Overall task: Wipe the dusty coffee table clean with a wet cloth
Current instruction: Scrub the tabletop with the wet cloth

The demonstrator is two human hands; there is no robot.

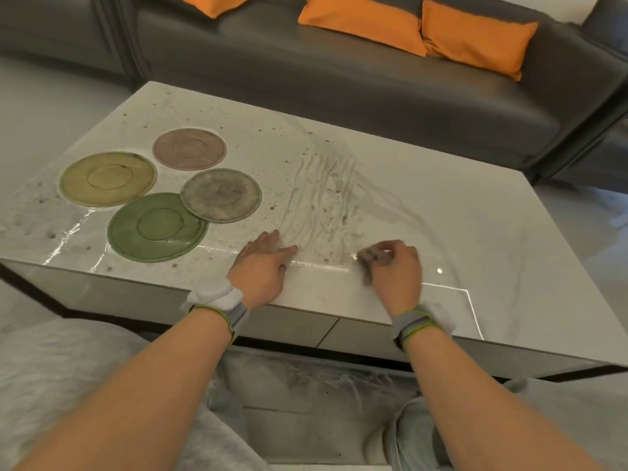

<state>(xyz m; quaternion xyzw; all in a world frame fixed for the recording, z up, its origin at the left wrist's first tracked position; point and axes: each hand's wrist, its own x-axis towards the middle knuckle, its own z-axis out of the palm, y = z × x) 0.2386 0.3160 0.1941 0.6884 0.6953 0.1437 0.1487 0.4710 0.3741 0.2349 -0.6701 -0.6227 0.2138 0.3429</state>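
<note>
A home living room is showing here — a dark grey leather sofa (339, 79) is sitting just behind the glossy white rectangular coffee table (441, 215), carrying orange rectangular fabric cushions (363, 23).

The coffee table (441, 215) was white with faint grey veins, speckled and streaked with grey dust. Its plates were yellow (108, 178), pink (189, 148), grey-brown (221, 195) and green (157, 227). The far sofa (339, 86) was dark grey, its cushions (360, 23) orange.

We see the pale, glossy coffee table (441, 212) dusty and streaked across its left and middle, while a small grey cloth (375, 257), bunched up, sits near its front edge.
</note>
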